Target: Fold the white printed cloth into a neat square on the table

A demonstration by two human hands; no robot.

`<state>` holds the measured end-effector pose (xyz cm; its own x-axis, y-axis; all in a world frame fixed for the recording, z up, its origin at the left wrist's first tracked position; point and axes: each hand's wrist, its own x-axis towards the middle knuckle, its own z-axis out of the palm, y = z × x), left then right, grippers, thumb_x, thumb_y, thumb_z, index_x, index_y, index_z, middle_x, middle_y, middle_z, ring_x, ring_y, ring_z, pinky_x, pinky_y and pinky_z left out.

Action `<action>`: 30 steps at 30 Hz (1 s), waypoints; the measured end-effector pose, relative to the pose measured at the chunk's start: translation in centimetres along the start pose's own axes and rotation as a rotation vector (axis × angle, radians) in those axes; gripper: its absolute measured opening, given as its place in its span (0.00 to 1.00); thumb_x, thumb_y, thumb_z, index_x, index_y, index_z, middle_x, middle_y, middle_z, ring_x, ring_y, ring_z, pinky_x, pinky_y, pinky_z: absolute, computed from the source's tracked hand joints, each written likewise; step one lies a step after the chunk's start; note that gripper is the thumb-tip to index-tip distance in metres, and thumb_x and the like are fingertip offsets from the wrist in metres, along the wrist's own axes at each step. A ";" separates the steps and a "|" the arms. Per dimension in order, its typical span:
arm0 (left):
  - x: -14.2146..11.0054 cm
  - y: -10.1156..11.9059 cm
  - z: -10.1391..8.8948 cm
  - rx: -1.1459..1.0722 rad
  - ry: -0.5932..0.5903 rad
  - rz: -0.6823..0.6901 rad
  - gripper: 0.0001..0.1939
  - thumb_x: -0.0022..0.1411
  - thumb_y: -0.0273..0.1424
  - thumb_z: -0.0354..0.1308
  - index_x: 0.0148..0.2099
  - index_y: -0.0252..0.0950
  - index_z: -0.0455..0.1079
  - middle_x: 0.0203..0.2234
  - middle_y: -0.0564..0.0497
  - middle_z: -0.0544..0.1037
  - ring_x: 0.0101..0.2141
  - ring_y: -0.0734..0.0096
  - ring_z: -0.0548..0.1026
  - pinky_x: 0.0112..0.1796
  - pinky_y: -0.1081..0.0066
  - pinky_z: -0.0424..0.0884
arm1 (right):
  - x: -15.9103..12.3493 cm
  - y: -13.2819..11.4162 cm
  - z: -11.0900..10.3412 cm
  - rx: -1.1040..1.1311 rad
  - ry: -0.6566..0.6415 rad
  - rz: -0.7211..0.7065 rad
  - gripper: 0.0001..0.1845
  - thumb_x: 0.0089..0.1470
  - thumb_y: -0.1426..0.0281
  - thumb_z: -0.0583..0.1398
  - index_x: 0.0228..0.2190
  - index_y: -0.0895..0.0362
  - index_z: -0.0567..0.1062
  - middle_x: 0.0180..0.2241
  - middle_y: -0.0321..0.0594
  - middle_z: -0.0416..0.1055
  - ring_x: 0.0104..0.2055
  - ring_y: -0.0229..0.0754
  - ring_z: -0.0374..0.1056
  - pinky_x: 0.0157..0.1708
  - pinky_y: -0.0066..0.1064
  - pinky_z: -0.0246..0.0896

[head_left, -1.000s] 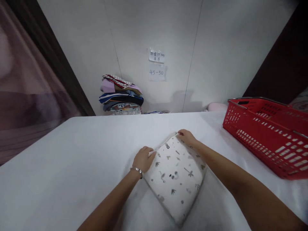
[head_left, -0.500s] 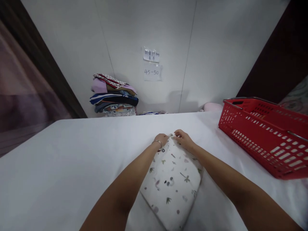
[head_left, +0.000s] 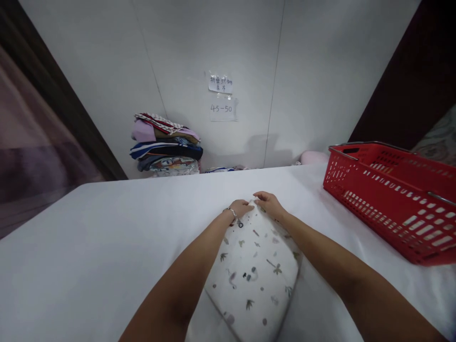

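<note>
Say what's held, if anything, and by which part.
Cannot be told for sure: left hand and right hand both touch the patterned cloth at its far corner.

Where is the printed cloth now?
In the head view, the printed cloth lies near bottom centre on the white table, left hand and right hand at its far corner, red basket to the right.

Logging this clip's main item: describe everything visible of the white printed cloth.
The white printed cloth looks like soft fabric, with scattered small green, grey and brownish motifs, some leaf-like. It appears folded and lies fairly flat, cornerwise, on the white tabletop; its near end runs out of the picture. The left hand and right hand touch its far corner, partly hiding it.
</note>
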<state>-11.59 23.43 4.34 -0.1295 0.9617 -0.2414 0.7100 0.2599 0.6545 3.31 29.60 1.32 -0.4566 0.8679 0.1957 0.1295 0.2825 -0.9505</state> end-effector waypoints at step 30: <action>0.4 -0.9 0.3 -0.079 -0.049 -0.056 0.14 0.54 0.37 0.54 0.41 0.37 0.72 0.37 0.52 0.78 0.38 0.69 0.74 0.36 0.77 0.69 | 1.9 0.0 0.1 -0.186 -0.153 0.037 0.06 0.39 0.69 0.58 0.24 0.58 0.70 0.19 0.30 0.60 0.20 0.31 0.54 0.20 0.24 0.49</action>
<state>-12.06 23.52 3.46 -0.1324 0.9406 -0.3127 0.6454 0.3213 0.6930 2.37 31.18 1.64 -0.5746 0.8111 0.1097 0.3015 0.3344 -0.8929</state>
